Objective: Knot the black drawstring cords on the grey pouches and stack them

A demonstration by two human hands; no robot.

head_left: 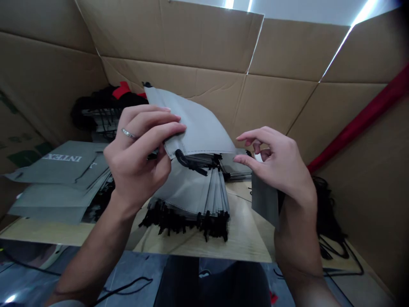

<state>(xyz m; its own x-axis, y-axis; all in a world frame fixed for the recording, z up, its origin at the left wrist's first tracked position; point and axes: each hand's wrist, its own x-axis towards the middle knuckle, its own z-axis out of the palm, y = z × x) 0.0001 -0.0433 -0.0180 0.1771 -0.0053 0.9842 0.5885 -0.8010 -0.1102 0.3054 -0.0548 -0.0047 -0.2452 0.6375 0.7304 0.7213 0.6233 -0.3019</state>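
My left hand (137,160) pinches a grey bag (198,121) at twelve o'clock; my right hand (281,162), at three, parts thumb and forefinger, grip unclear. That bag looks mid-handling; whether the stack (188,187) at six is done, I can't tell from here.

A workshop corner is suggested by the cardboard panels (179,38) set around a wooden desk (246,232), where grey corded pouches (188,183) are stacked in batches.

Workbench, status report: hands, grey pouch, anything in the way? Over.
Left hand gripping grey pouch. Right hand apart, partly hiding white item. Nothing visibly blocking; pouch stack beneath.
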